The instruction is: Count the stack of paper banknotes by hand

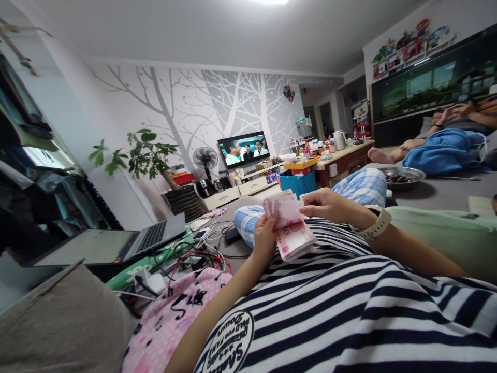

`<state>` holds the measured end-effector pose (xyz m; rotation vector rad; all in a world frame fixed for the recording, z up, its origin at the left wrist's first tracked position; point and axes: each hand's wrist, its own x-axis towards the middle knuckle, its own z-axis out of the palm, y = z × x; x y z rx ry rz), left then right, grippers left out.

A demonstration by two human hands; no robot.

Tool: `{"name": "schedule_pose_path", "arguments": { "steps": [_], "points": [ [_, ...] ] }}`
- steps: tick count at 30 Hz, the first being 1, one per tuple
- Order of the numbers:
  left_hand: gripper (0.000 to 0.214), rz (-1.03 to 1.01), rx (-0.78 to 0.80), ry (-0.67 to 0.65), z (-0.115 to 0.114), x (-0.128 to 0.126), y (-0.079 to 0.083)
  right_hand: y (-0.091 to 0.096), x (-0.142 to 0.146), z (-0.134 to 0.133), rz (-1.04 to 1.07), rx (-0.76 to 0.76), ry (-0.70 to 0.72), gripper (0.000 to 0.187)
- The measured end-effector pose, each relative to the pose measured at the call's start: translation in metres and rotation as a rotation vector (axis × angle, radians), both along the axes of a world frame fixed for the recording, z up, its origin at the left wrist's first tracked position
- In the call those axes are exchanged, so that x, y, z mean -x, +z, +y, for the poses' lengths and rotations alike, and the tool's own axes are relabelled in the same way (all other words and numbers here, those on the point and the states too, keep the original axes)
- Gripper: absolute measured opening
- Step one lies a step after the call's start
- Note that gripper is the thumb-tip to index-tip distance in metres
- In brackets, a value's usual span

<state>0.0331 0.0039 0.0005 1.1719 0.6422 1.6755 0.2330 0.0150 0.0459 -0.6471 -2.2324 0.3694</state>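
Note:
A stack of pink banknotes (293, 239), marked 100, is bent over in front of my striped shirt. My left hand (266, 235) grips the stack from the left, its thumb pressed across the folded notes. At the upper right edge, my right hand (324, 203) pinches the notes between thumb and fingers; a pale watch (375, 223) is on that wrist. How many notes the right fingers hold cannot be made out. Below the hands lie my lap and blue checked trousers (248, 223).
An open laptop (161, 235) and tangled cables (209, 254) lie to the left, by a pink cat-print cloth (182, 305). On the right are a metal bowl (402, 176) of dark round fruit and another person's legs under a blue cloth (442, 150). A cluttered table (345, 158) stands ahead.

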Motion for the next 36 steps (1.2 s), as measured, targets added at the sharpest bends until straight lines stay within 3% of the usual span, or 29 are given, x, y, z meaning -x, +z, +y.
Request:
{"name": "schedule_pose_path", "arguments": {
  "steps": [4,12,23,36],
  "points": [
    [0.024,-0.022,-0.014,-0.069,0.000,0.002,0.000,-0.003,0.005,0.001,0.118,-0.008,-0.022,0.037],
    [0.029,-0.018,-0.011,-0.055,0.000,0.000,0.001,-0.005,0.009,0.001,0.161,-0.054,-0.063,0.026],
    [0.021,0.381,-0.070,0.404,-0.025,0.001,0.022,-0.006,0.010,0.000,0.217,-0.037,-0.036,0.027],
    [0.030,0.561,-0.112,0.514,-0.021,0.003,0.021,-0.006,0.008,-0.005,0.184,-0.085,0.034,0.027]
  ]
}}
